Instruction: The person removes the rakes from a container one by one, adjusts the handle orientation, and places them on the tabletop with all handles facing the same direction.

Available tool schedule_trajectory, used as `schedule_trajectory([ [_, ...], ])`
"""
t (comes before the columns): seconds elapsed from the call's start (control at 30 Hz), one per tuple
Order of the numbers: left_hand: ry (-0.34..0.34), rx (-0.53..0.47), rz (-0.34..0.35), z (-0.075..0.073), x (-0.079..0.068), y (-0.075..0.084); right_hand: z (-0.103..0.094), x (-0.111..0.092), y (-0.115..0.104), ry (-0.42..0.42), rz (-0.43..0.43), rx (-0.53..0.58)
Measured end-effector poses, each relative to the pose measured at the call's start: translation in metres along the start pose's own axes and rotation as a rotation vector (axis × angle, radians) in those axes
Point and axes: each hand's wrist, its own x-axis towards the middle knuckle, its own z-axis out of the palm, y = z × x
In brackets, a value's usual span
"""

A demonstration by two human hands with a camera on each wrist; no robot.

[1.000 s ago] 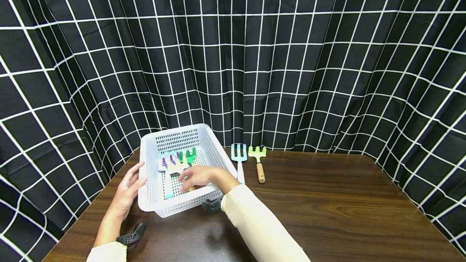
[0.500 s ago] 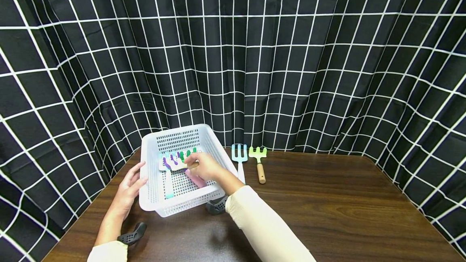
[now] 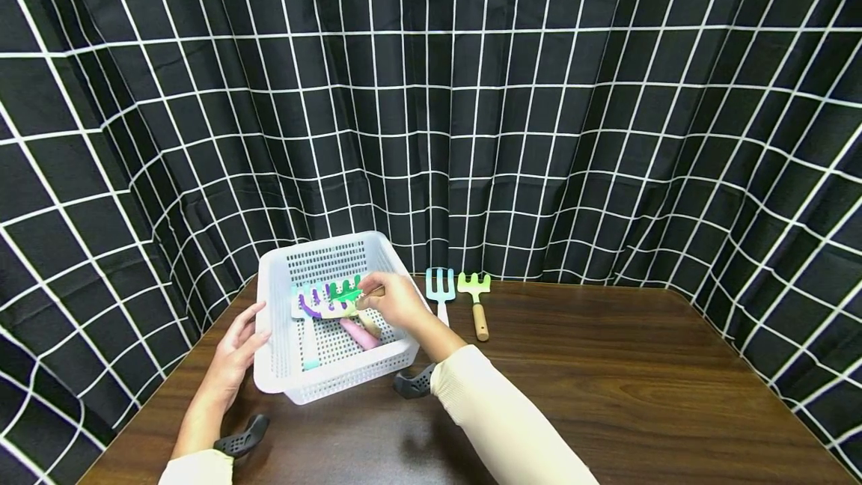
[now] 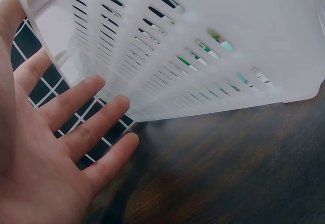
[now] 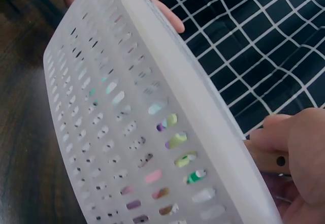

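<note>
My left hand (image 3: 232,365) holds the left rim of a white perforated plastic basket (image 3: 269,373). In the left wrist view its fingers are spread along the basket's outer wall. Inside the basket, my right hand (image 3: 397,302) grips the wooden handle (image 5: 269,160) of a small hand rake, whose head seems to be the pale yellow one (image 3: 337,310). Beside it lie a green rake head (image 3: 346,290), a purple-tined rake (image 3: 310,308) and a white handle (image 3: 309,343) with an aqua end. A pink handle (image 3: 360,334) and a tan handle (image 3: 370,322) lie below my right hand.
Right of the basket, a blue hand fork (image 3: 441,287) and a lime-green rake (image 3: 475,287) with a wooden handle lie on the brown wooden table (image 3: 606,373). A black curtain (image 3: 539,133) with a white grid hangs behind the table.
My right hand has moved up and to the right within the basket, bringing the wooden handle up with it. The pink and tan handles have come into view. My left hand stays at the rim.
</note>
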Motion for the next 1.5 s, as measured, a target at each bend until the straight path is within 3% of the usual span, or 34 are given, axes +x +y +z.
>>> schedule_trajectory([
  [0.2, -0.007, -0.027, 0.028, -0.002, -0.002, -0.001, -0.005, -0.001, 0.0, 0.094, 0.077, -0.089],
  [0.33, -0.007, -0.027, 0.032, -0.003, -0.002, -0.003, -0.008, -0.003, -0.002, 0.125, 0.081, -0.079],
  [0.77, -0.003, -0.013, 0.023, -0.001, -0.001, -0.002, -0.028, -0.019, 0.006, 0.215, 0.029, -0.059],
  [1.0, -0.003, -0.003, 0.013, -0.001, -0.002, -0.001, -0.04, -0.033, 0.018, 0.289, -0.043, -0.097],
  [1.5, -0.002, 0.013, -0.005, 0.0, -0.002, -0.001, -0.069, -0.055, 0.026, 0.387, -0.111, 0.045],
])
